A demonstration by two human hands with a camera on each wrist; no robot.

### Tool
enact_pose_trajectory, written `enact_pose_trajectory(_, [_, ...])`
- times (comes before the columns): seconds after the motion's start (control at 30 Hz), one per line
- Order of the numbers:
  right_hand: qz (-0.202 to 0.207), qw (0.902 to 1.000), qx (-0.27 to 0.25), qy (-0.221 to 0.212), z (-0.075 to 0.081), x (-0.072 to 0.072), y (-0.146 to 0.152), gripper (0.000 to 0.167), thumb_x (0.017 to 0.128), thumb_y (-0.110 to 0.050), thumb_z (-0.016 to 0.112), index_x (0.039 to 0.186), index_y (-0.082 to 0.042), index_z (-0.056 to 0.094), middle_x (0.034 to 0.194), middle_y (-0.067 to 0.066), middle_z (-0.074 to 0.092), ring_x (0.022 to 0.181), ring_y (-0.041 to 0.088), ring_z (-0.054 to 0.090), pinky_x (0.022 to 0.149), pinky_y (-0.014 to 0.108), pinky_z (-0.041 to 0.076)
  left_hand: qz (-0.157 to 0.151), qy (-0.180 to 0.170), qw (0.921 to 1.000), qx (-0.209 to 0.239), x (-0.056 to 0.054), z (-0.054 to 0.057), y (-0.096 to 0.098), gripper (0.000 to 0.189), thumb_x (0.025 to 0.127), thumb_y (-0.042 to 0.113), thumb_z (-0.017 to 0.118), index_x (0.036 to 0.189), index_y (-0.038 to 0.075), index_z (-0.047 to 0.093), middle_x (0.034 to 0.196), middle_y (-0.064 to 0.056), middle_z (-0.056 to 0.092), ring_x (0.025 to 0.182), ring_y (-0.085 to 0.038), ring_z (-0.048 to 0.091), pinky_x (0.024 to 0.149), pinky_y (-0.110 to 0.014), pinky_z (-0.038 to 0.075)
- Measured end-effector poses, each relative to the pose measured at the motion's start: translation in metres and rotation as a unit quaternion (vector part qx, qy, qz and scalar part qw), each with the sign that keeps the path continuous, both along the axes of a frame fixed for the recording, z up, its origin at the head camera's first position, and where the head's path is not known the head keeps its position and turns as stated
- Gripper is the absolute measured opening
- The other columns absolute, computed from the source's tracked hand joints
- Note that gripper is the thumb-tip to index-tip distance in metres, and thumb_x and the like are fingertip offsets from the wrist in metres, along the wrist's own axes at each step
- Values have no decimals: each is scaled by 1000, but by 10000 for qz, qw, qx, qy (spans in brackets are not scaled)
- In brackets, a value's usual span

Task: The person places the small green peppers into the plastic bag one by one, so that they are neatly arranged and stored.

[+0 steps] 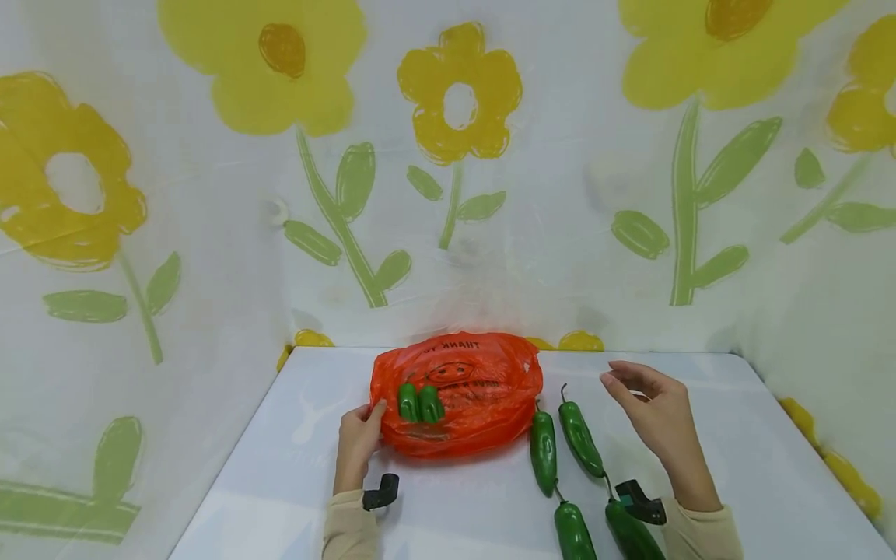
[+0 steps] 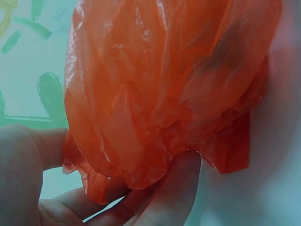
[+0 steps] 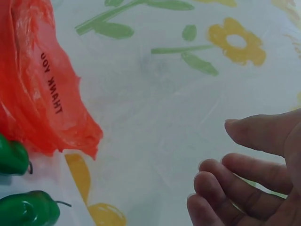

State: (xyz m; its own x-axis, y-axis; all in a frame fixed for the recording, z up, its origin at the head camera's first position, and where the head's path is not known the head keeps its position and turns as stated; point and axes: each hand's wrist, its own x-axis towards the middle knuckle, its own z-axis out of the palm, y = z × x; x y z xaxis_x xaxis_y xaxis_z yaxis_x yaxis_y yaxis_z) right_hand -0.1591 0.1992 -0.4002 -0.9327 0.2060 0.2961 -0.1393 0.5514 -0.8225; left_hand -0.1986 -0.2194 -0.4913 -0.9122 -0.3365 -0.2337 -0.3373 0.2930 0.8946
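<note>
A crumpled red plastic bag point(image 1: 483, 420) with dark print lies toward the back of the table. My left hand point(image 1: 359, 439) pinches its left edge between thumb and fingers; the left wrist view shows the thin plastic point(image 2: 127, 117) bunched there. Two short green pieces, a left one point(image 1: 408, 402) and a right one point(image 1: 431, 404), show bright against the bag; whether they lie in or on it I cannot tell. To the right of the bag, my right hand point(image 1: 654, 404) hovers with loosely bent fingers, holding nothing. A green chili pepper point(image 1: 579, 439) lies between that hand and the bag.
Another green pepper point(image 1: 543, 453) touches or nearly touches the bag's right side. Nearer the front lie two more peppers, one in the middle point(image 1: 574, 533) and one by the right wrist point(image 1: 630, 533). A flower-printed sheet point(image 1: 546, 272) hangs behind the white table point(image 1: 280, 467).
</note>
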Motion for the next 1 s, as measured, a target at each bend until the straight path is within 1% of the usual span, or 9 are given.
enact_pose_trajectory(0.1, [-21, 9997, 66, -237, -3, -4, -1, 41, 99, -33, 70, 126, -2, 71, 112, 14, 75, 87, -18, 55, 77, 6, 47, 0, 13, 10000, 20, 0, 0, -2, 57, 106, 40, 51, 139, -6, 58, 122, -24, 66, 94, -26, 60, 72, -27, 58])
enact_pose_trajectory(0.17, [-39, 9993, 75, -360, -5, -6, -2, 43, 99, -33, 70, 127, -1, 70, 117, 20, 74, 86, -18, 53, 77, 6, 47, -7, 6, 10000, 51, 0, 0, -3, 57, 106, 40, 51, 140, -6, 57, 123, -24, 65, 94, -26, 61, 73, -28, 60])
enact_pose_trajectory(0.27, [-62, 9987, 115, -498, -8, -8, -2, 44, 99, -34, 70, 128, -1, 70, 119, 21, 73, 86, -17, 53, 79, 12, 48, 0, -10, 10000, 74, 0, 0, -3, 58, 106, 40, 52, 140, -7, 56, 126, -25, 65, 96, -27, 62, 76, -30, 62])
enact_pose_trajectory(0.33, [-74, 9984, 154, -546, -11, -10, -1, 45, 99, -34, 70, 128, -1, 69, 119, 21, 74, 88, -12, 55, 81, 19, 49, 1, -21, 10000, 74, 1, 0, -3, 58, 106, 40, 52, 141, -7, 56, 128, -26, 65, 97, -27, 63, 77, -31, 62])
enact_pose_trajectory(0.43, [-75, 9980, 205, -588, -15, -12, 0, 45, 99, -33, 70, 129, 0, 69, 118, 21, 74, 95, 5, 63, 81, 27, 49, 4, -12, 10000, 78, 1, 0, -4, 59, 106, 40, 52, 141, -7, 55, 129, -27, 64, 98, -28, 63, 78, -32, 63])
enact_pose_trajectory(0.53, [-9, 9974, 222, -690, -18, -13, 1, 45, 99, -33, 70, 129, 1, 68, 118, 23, 73, 104, 26, 67, 79, 27, 50, 4, 4, 10000, 77, 0, 0, -4, 59, 106, 41, 52, 141, -7, 56, 128, -26, 65, 96, -27, 63, 77, -31, 63])
enact_pose_trajectory(0.6, [58, 9962, 215, -846, -21, -14, 2, 48, 99, -34, 69, 131, 2, 67, 119, 24, 72, 109, 34, 67, 78, 26, 50, 6, 15, 10000, 81, 0, 0, -4, 59, 106, 41, 52, 140, -7, 56, 126, -25, 65, 95, -26, 63, 76, -30, 62])
enact_pose_trajectory(0.8, [209, 9903, 174, -1366, -29, -18, 4, 53, 98, -36, 70, 134, 2, 64, 121, 23, 70, 108, 33, 68, 76, 25, 51, 41, 17, 10000, 52, 1, -1, -4, 57, 106, 40, 52, 138, -7, 58, 122, -24, 66, 92, -24, 62, 73, -27, 60])
enact_pose_trajectory(1.0, [365, 9856, 260, -1633, -39, -25, 4, 55, 98, -34, 70, 135, 5, 62, 118, 24, 71, 104, 31, 70, 73, 26, 53, 33, 68, 9999, 86, 0, 0, -4, 55, 106, 39, 52, 136, -6, 61, 118, -23, 68, 90, -23, 62, 72, -27, 60])
